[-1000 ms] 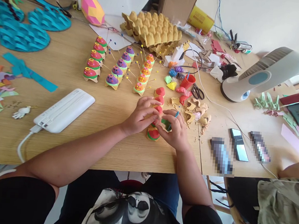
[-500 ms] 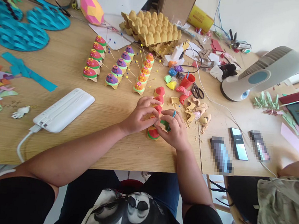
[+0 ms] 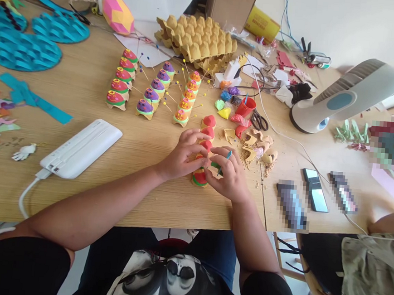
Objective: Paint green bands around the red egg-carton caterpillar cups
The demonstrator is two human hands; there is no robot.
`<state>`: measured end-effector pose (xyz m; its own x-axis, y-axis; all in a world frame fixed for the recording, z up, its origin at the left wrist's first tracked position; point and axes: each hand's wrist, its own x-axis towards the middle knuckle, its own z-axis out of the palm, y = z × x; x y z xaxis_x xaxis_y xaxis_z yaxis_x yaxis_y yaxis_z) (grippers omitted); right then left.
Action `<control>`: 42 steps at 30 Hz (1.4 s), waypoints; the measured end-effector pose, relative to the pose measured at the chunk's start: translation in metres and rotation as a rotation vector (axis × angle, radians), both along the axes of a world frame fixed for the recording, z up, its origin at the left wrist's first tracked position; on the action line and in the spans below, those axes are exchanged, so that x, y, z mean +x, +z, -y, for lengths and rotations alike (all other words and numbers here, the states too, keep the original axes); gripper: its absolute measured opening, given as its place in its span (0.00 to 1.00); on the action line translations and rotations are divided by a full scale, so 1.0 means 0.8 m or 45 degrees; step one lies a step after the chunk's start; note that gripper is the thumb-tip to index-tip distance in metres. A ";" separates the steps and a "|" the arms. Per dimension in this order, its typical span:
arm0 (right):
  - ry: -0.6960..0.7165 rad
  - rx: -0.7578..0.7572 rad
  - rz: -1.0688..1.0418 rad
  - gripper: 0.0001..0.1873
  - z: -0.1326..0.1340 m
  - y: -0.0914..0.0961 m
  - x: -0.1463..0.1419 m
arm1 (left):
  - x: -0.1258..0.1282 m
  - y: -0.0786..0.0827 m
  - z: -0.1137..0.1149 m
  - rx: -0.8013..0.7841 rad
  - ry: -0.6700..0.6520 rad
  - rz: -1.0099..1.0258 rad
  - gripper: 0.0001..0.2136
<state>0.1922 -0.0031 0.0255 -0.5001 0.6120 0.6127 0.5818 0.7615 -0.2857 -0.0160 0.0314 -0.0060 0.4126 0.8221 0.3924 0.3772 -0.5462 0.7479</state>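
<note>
A strip of egg-carton cups topped with red clay (image 3: pixel 209 121) lies in front of me, the near cup edged in green. My left hand (image 3: pixel 183 154) rests over its left side, fingers curled against the cups and thumb near the middle. From the right, my right hand (image 3: pixel 229 173) meets it, fingertips bent close to the left thumb. A thin blue modelling tool (image 3: pixel 229 155) is held between the right fingers, its lower end partly hidden. Some green clay (image 3: pixel 216 167) shows beneath the right fingers. What the meeting fingertips pinch is too small to tell.
Beyond my hands stand finished strips in red (image 3: pixel 124 74), purple (image 3: pixel 156 87) and orange (image 3: pixel 189 97), with pins sticking out. Carton scraps (image 3: pixel 249 151), scissors (image 3: pixel 259 119) and a red cup (image 3: pixel 246 107) lie to the right. A white power bank (image 3: pixel 82 148) is left; a fan (image 3: pixel 340 102) stands right.
The blue tool leans more in my right hand, and less green clay shows under the fingers. Both hands stay at the strip. The view has shifted slightly.
</note>
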 end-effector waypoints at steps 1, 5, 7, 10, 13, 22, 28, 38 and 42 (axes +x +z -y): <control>0.006 0.002 0.000 0.21 0.000 0.000 0.000 | 0.000 0.000 0.000 0.000 -0.019 -0.001 0.06; 0.010 -0.023 0.013 0.21 0.001 0.001 -0.001 | -0.001 0.000 0.000 0.045 -0.061 0.027 0.06; -0.009 -0.051 0.021 0.21 0.001 -0.001 -0.001 | -0.001 0.000 0.000 0.044 -0.065 0.033 0.07; -0.025 -0.033 0.008 0.22 0.001 -0.004 0.000 | 0.000 0.002 0.001 0.030 -0.078 0.046 0.08; -0.120 0.114 -0.047 0.27 0.002 -0.008 0.003 | 0.001 0.004 0.005 0.045 -0.092 0.081 0.08; -0.489 0.587 -0.131 0.08 0.011 -0.017 -0.003 | 0.004 0.010 0.012 0.246 0.251 0.130 0.12; -0.531 0.498 -0.138 0.05 0.005 -0.024 -0.008 | 0.005 0.012 0.012 0.282 0.394 0.106 0.11; -0.311 0.140 -0.287 0.18 0.006 -0.019 -0.016 | 0.008 0.005 0.009 0.177 0.206 0.183 0.10; -0.333 0.182 -0.312 0.04 0.008 -0.012 -0.024 | 0.007 0.002 0.009 0.215 0.186 0.156 0.08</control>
<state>0.1733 -0.0095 0.0156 -0.1663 0.5991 0.7832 0.6894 0.6385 -0.3420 -0.0102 0.0245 -0.0047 0.2350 0.7879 0.5692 0.3733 -0.6139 0.6956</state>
